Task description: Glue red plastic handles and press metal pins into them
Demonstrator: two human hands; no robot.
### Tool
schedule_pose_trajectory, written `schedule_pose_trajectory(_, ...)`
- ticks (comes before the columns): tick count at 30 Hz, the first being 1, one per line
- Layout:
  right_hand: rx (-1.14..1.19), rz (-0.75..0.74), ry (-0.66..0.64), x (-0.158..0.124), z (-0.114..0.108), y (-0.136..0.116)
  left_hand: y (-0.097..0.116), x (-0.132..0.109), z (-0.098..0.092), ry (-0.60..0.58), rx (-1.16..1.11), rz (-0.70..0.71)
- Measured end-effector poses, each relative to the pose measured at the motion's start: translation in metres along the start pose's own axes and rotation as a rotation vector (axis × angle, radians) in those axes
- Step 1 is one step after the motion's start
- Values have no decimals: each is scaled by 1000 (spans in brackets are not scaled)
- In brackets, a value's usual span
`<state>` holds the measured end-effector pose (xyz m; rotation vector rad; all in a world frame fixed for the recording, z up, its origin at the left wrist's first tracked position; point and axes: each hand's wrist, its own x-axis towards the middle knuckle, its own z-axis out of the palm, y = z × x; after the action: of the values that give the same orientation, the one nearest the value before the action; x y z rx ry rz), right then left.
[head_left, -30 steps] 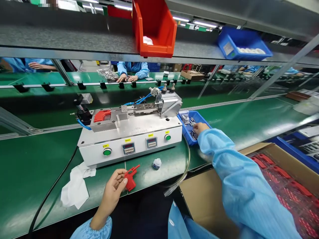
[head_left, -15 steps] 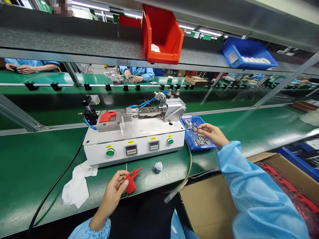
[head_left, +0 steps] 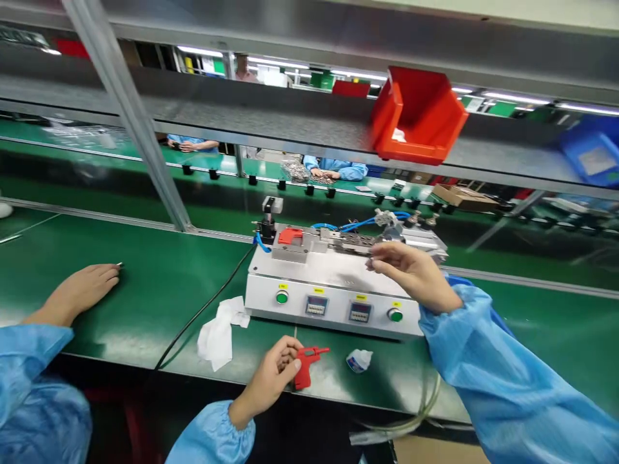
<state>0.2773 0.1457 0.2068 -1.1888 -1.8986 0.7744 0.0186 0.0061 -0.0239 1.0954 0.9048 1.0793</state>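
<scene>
My left hand [head_left: 273, 377] grips a red plastic toy pistol part [head_left: 304, 370] at the table's front edge, its thin tip pointing right. Over the right half of a white bench machine [head_left: 333, 283], my right hand [head_left: 411, 267] is raised with thumb and fingers pinched. A small metal part [head_left: 370, 263] shows at the fingertips, too blurred to name exactly. Another red pistol-shaped part [head_left: 290, 236] sits in the metal fixture at the machine's left end. My right arm hides most of the blue bin [head_left: 461, 281] beside the machine.
A crumpled white tissue [head_left: 217, 338] and a small white-and-blue lump [head_left: 359, 361] lie on the green table. A black cable [head_left: 207, 303] runs from the machine. On the left rests a co-worker's hand [head_left: 87, 287] with a small metal piece. A red bin [head_left: 420, 122] stands on the shelf.
My right hand has left the blue bin and moved left over the machine. The view has turned left, bringing a co-worker's arm in. My left hand keeps its hold.
</scene>
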Motion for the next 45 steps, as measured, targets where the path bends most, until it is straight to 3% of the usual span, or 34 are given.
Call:
schedule_pose_trajectory(6,-451,-205,-42,102,56,-2,4,4,0,-11,23,11)
schedule_pose_trajectory(11,-814,-152,-245,142,81,-14,6,6,2,-43,30,13)
schedule_pose_trajectory(16,-921,-143,-273,148,89,-16,6,9,2,-65,29,22)
schedule_pose_trajectory(28,-943,-394,-221,121,83,6,16,8,1,-61,30,51)
schedule_pose_trajectory(37,-1049,-322,-232,119,93,-8,16,7,1,-63,27,35)
schedule_pose_trajectory(42,-955,-348,-234,130,114,-15,16,7,1,-48,-9,35)
schedule_pose_trajectory(45,-959,-286,-272,142,124,-18,16,7,1,-43,-25,32)
